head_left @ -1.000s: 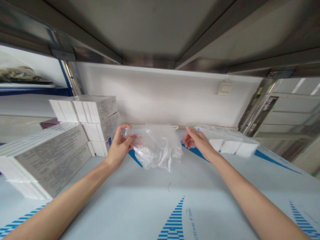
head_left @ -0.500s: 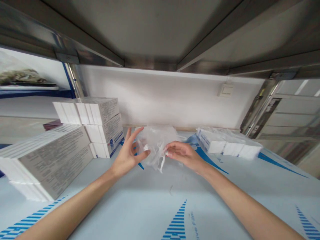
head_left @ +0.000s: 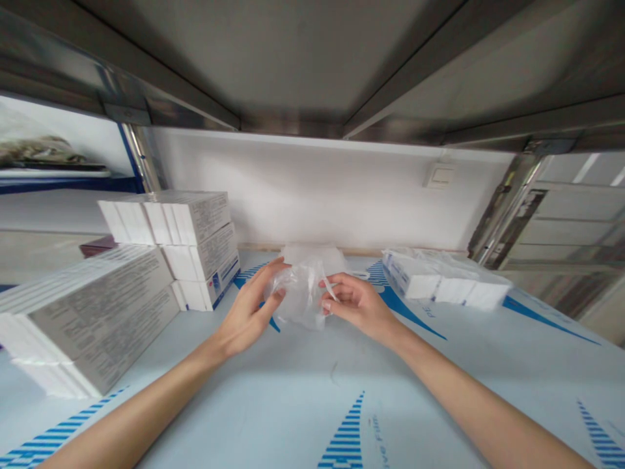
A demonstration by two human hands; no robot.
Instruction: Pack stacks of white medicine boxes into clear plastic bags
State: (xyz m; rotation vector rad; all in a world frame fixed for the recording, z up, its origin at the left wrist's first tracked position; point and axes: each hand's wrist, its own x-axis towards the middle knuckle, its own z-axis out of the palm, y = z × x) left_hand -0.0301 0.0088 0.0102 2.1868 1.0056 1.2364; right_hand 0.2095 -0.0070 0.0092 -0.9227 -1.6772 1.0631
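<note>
A crumpled clear plastic bag lies between my two hands near the back wall. My right hand pinches a folded strip of its edge between thumb and fingertips. On the bag's left side, my left hand is cupped with thumb and fingers apart. Those fingertips reach the film, but no firm grip shows. Behind the bag, a whitish translucent sheet or bag rests against the wall; its kind is unclear.
Stacked white printed boxes stand at left, with more boxes nearer me. Plastic-wrapped white boxes lie at right. A metal shelf hangs low overhead, and blue-printed film covers the surface.
My left hand's spread fingers have drawn in around the bag's left side. My right hand keeps its pinch, and the pinched edge has been lifted and turned upward.
</note>
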